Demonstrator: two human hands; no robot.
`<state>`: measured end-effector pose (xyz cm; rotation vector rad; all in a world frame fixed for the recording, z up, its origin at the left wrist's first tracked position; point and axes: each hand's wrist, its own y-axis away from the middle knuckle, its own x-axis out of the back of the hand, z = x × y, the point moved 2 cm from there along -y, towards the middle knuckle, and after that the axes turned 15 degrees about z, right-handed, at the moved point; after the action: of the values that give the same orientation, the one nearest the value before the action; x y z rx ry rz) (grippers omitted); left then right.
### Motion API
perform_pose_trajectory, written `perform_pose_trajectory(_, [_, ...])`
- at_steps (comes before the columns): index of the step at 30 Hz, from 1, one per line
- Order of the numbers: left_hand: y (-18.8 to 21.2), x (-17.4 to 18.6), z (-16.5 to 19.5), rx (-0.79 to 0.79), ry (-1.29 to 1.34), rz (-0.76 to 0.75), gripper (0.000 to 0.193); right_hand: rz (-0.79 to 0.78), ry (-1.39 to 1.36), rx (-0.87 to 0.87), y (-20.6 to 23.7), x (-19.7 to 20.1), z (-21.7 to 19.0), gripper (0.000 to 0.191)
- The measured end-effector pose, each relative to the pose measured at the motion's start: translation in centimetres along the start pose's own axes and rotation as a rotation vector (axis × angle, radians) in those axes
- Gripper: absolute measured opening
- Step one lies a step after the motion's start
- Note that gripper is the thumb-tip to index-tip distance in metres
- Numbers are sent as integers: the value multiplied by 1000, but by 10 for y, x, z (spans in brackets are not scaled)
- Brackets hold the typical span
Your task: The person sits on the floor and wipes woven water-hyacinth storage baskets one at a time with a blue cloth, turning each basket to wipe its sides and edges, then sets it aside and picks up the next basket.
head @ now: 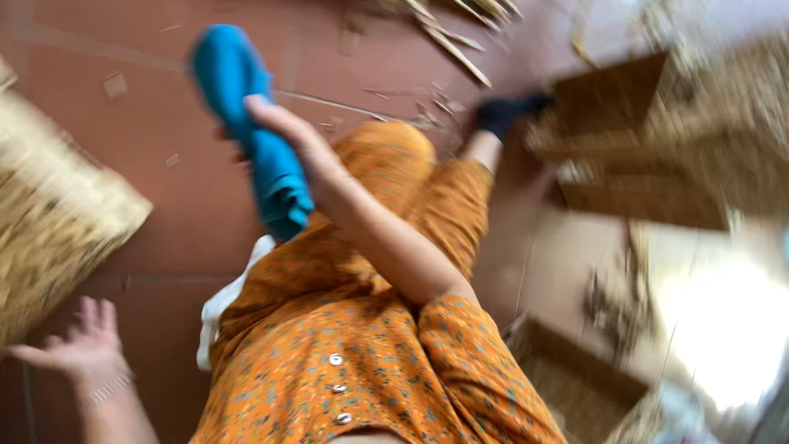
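The view is blurred by motion. My right hand is raised in front of me and shut on a blue cloth, which hangs folded down past my wrist. My left hand, with a bracelet on the wrist, is open at the lower left, its fingers spread just above the red tiled floor. It sits close to the edge of a woven straw piece without clearly touching it. I sit on the floor in an orange flowered garment, one leg stretched out to a foot in a dark sock.
Brown cardboard boxes with straw stand at the upper right, and another box of straw lies at the lower right. Straw scraps litter the floor at the top. A white cloth lies beside my hip.
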<state>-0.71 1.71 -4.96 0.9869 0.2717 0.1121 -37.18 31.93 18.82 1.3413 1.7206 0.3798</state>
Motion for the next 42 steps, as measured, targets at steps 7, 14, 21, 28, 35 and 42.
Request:
perform_pose_trajectory(7, [96, -208, -69, 110, -471, -841, 67, 66, -198, 430, 17, 7, -7, 64])
perform_pose_trajectory(14, [301, -385, -173, 159, -820, -1545, 59, 576, 192, 1217, 27, 32, -49, 67])
perform_pose_trajectory(21, [379, -387, -284, 306, -1139, -1652, 51, 832, 658, 1186, 65, 187, -91, 54])
perform_pose_trajectory(28, [370, -394, -291, 320, -1170, -1361, 44, 956, -291, 1188, 168, 441, -163, 42])
perform_pose_trajectory(35, [363, -401, -284, 262, -1105, -1284, 44, 970, -788, 1245, 248, 618, -221, 113])
perform_pose_trajectory(42, [362, -403, -280, 207, -1150, -1157, 46, 577, -998, 1387, 267, 659, -263, 105])
